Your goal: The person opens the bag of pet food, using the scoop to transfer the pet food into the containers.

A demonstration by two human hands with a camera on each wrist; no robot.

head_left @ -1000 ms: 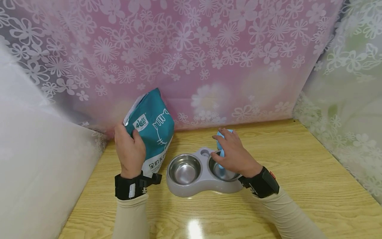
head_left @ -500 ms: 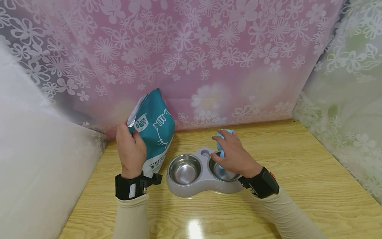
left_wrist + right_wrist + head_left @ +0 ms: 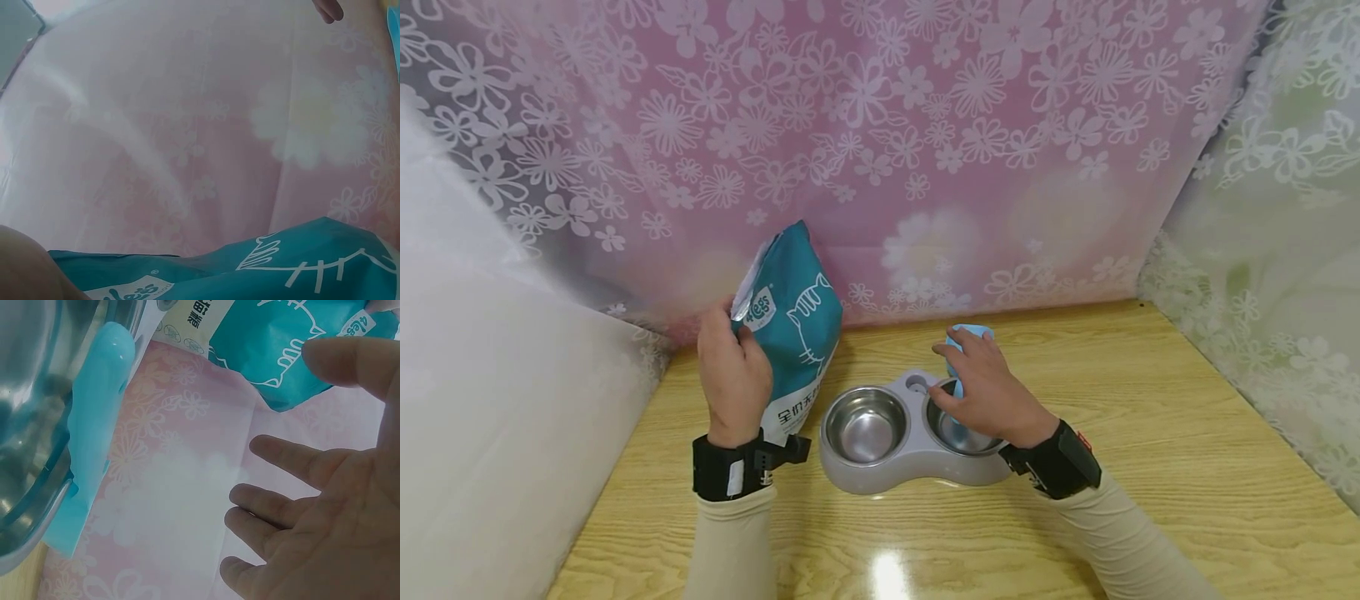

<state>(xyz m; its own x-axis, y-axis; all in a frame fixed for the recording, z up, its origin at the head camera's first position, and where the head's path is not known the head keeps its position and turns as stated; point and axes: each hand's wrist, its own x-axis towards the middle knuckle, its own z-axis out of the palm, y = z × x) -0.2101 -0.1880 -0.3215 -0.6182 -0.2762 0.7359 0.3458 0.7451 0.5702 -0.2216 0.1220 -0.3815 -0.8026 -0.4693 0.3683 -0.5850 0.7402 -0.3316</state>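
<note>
One teal 4Legs cat-food bag (image 3: 805, 333) stands beside the double-bowl feeder (image 3: 917, 469); its upper edge has shifted slightly rightward with the left hand (image 3: 735, 379) pinching it, apparently a small adjustment of the bag alone. The right hand (image 3: 988, 392), fingers spread and holding nothing, hovers unmoved near the light-blue scoop (image 3: 103, 394) lying across the feeder's rim.

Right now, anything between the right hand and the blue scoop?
Nothing visible. The right wrist view shows open space between the right hand and the blue scoop, which lies across the rim of a steel bowl. The teal bag is off to the left.
</note>
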